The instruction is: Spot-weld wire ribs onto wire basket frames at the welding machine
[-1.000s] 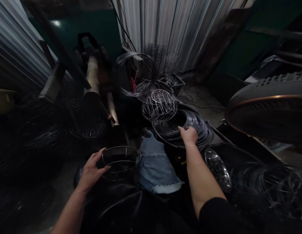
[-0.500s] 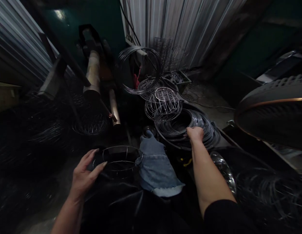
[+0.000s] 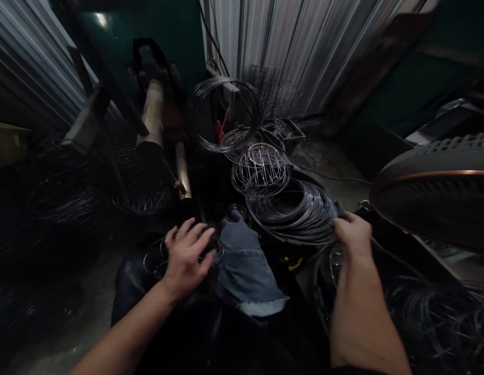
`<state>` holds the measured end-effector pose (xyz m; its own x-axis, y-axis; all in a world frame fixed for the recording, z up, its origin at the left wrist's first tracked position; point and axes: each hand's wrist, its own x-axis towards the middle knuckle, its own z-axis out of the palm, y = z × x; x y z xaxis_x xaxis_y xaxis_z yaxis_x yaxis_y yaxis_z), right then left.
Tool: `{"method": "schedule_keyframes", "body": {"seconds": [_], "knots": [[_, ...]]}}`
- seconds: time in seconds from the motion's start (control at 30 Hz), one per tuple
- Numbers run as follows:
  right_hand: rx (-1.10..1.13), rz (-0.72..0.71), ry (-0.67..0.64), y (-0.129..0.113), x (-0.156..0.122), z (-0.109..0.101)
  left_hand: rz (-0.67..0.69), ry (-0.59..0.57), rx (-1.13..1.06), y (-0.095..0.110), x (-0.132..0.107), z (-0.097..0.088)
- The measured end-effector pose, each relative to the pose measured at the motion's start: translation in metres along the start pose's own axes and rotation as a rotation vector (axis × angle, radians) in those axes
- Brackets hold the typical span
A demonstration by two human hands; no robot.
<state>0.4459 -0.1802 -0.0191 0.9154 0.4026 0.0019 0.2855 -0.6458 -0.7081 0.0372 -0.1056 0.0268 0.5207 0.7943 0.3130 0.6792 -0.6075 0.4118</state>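
Note:
My left hand (image 3: 189, 255) is open, fingers spread, above a wire frame of thin rings (image 3: 150, 260) at my lap. The hand hides most of the frame, and I cannot tell whether it touches it. My right hand (image 3: 352, 230) is closed at the right edge of a stack of grey wire rings (image 3: 281, 224). It grips a dark wire ring (image 3: 317, 284), whose curve hangs below the fist. Behind the stack stands a round wire basket frame (image 3: 261, 169). A blue denim cloth (image 3: 245, 265) lies between my hands.
A copper-coloured machine arm (image 3: 153, 114) and a shorter rod (image 3: 182, 172) jut out ahead on the left. A bundle of wire hoops (image 3: 199, 114) hangs in the middle. A fan (image 3: 433, 192) stands at the right, with loose wire rings (image 3: 441, 317) below it.
My left hand has let go of the wire frame's left side and moved right, over it. My right hand has shifted right along the ring stack, and a ring now hangs from it.

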Motion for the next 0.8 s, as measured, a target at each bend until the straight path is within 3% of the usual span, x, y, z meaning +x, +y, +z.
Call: {"method": "schedule_keyframes", "body": {"seconds": [0.13, 0.23, 0.33, 0.4, 0.53, 0.63, 0.7, 0.8], "knots": [[-0.015, 0.112, 0.006, 0.009, -0.029, -0.056, 0.245, -0.358, -0.117, 0.041, 0.024, 0.049], [0.024, 0.199, -0.010, 0.016, -0.059, -0.087, 0.392, -0.508, -0.187, 0.073, 0.034, 0.094], [0.093, 0.231, -0.083, 0.031, -0.074, -0.103, 0.539, -0.685, -0.155, 0.094, 0.036, 0.123], [-0.024, 0.190, -0.136, 0.045, -0.069, -0.106, 0.613, -0.748, -0.132, 0.098, 0.031, 0.129], [-0.493, -0.059, -0.286, 0.057, -0.034, -0.104, 0.703, -0.677, -0.105, 0.091, 0.017, 0.117], [-0.688, -0.320, -0.434, 0.031, -0.008, -0.091, 0.745, -0.669, -0.026, 0.088, 0.008, 0.105], [-0.778, -0.460, -0.580, 0.002, 0.006, -0.068, 0.758, -0.663, 0.014, 0.089, 0.005, 0.101], [-0.879, -0.506, -0.609, -0.034, 0.022, -0.018, 0.761, -0.630, 0.034, 0.092, 0.002, 0.101]]}}
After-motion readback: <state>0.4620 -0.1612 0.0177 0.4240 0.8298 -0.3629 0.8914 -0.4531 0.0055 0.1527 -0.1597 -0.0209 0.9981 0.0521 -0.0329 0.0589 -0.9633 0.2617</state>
